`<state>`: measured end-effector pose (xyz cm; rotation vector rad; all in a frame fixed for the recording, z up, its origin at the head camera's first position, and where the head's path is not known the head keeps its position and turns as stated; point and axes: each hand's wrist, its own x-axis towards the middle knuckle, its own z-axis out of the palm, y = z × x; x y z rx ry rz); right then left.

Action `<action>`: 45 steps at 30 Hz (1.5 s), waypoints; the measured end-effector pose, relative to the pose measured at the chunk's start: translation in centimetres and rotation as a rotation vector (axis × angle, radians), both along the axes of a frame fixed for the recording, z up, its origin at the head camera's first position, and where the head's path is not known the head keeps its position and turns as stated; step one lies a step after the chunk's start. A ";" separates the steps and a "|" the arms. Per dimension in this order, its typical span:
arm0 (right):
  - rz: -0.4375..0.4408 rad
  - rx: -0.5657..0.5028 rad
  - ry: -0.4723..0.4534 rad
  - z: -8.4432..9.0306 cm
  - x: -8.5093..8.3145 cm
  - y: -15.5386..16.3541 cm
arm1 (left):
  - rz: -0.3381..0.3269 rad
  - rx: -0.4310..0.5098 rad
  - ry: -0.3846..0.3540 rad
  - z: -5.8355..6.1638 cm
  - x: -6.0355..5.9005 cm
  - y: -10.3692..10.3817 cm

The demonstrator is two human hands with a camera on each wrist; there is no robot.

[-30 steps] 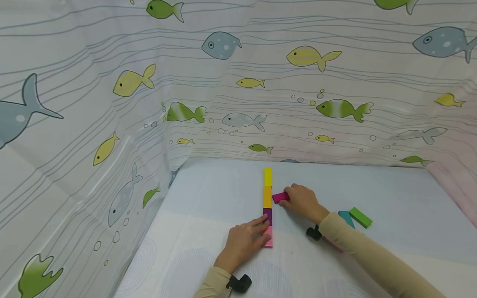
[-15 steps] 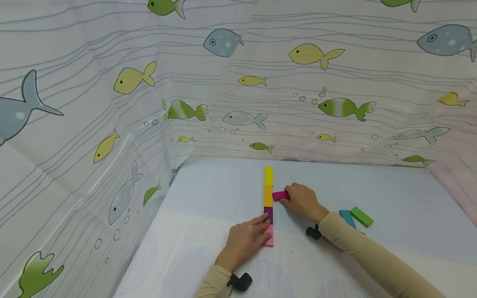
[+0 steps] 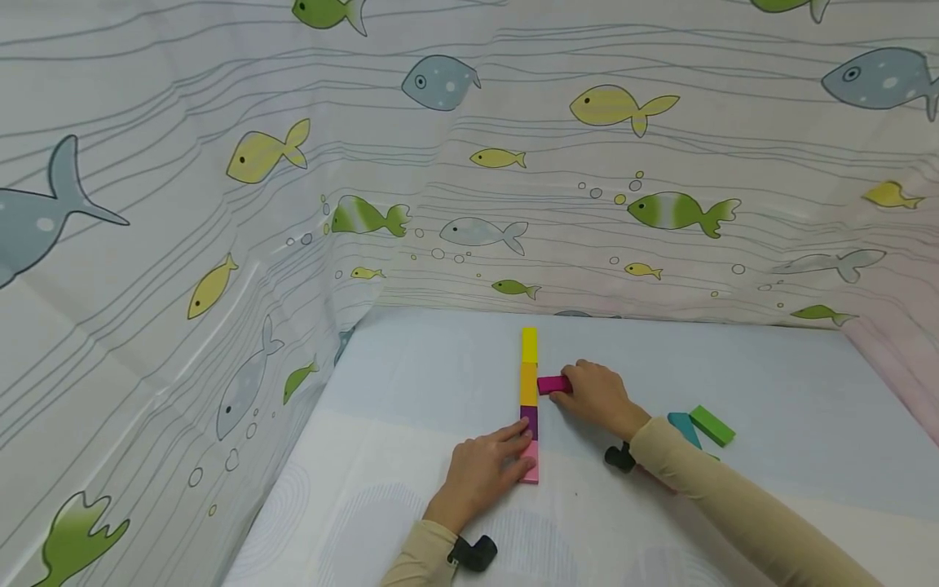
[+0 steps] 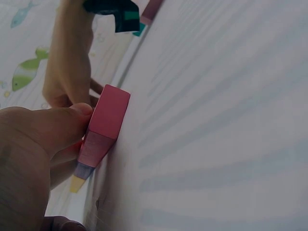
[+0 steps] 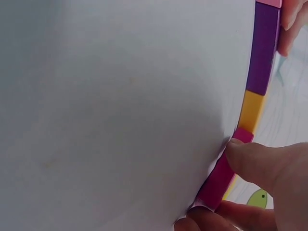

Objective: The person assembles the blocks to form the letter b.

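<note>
Right hand (image 3: 596,397) pinches a magenta block (image 3: 553,385) beside the orange block (image 3: 528,384) in the row; left hand (image 3: 480,475), fingers extended, presses the pink block (image 3: 530,467). Best kept square, row steadied.

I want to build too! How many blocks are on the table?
7. Four lie in a line: yellow, orange, purple, pink. The right hand holds a magenta one. Teal and green lie behind that arm, which may hide more.
</note>
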<state>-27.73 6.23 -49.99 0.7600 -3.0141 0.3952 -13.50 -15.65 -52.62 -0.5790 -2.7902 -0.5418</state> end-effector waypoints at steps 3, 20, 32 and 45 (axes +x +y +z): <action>-0.005 -0.005 -0.003 0.0 0.0 0.3 | -0.002 -0.004 0.003 0.0 -0.1 0.2; -0.010 -0.026 -0.099 0.5 0.0 3.4 | -0.020 -0.001 -0.014 0.0 -0.3 1.0; 0.105 -0.026 -0.184 1.2 -0.2 10.4 | -0.017 0.013 -0.019 0.3 -0.6 1.0; 0.097 -0.087 -0.192 0.8 2.4 15.2 | 0.021 0.083 -0.046 -0.3 -0.1 0.5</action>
